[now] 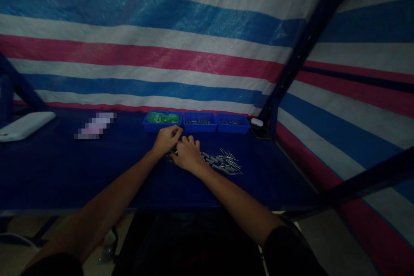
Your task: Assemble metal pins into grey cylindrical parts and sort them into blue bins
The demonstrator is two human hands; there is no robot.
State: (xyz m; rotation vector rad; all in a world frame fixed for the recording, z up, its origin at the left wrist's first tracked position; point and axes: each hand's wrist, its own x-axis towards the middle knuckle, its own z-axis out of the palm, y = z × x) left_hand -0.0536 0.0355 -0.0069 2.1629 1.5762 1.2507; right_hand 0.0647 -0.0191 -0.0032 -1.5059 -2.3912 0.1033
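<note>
1. At a blue tabletop (87,177), a scatter of thin, silvery metal pins (230,160) lies off to the right of the person's bare right hand (188,151), the nearer of the two.
2. Thicker, short grey metal cylinders (214,160) fill the space between, the closest just beside the right wrist.
3. The pins fan out with no single long axis; many slant from far left to near right, while others lie almost sideways.
4. The right hand is bent downward, fingers curled towards the table; whether it grips a piece cannot be told.
5. The bare left hand (167,140), just beside it, has its fingers drawn together; anything pinched there is too small and dim to confirm.
6. Beyond the hands stand three blue plastic trays in a row: the left tray (163,128) with green pieces, the middle tray (200,128) with grey cylinders, the right tray (233,130) with thin metal pieces.
</note>
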